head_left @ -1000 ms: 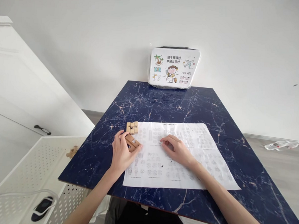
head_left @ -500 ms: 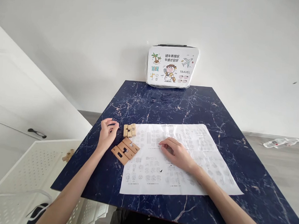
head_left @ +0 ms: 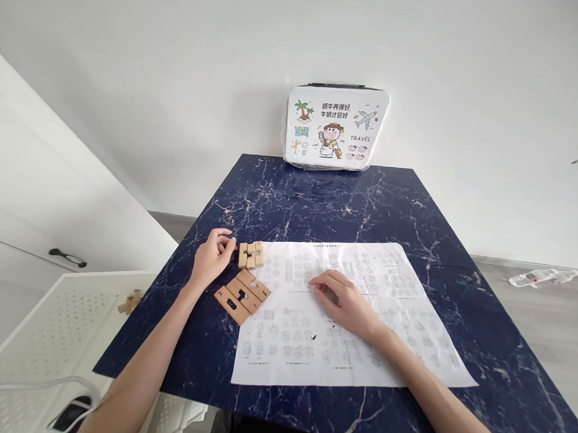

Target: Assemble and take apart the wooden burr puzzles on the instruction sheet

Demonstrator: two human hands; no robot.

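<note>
My left hand (head_left: 212, 258) hovers over the table's left side, just left of a small light wooden block puzzle (head_left: 251, 255). Its fingers are loosely curled and apart, with nothing held. Below the block puzzle lie flat brown wooden pieces (head_left: 230, 308), side by side, with cut-out slots and printed numbers. Their right corner overlaps a large white printed sheet (head_left: 280, 375) covered in small diagrams. My right hand (head_left: 345, 301) rests on the middle of this sheet, fingers bent, with a gap between thumb and forefinger and nothing in the grip.
A white cartoon-printed case (head_left: 336, 128) in clear plastic stands at the back of the dark blue marbled table (head_left: 309, 204), by the wall. At left, a white perforated rack (head_left: 66, 308) holds another wooden puzzle (head_left: 129, 302). A clear plastic bottle (head_left: 542, 277) lies on the floor at right.
My left hand has moved slightly right, closer to the block puzzle. My right hand stays in place on the sheet. The camera view has shifted a little.
</note>
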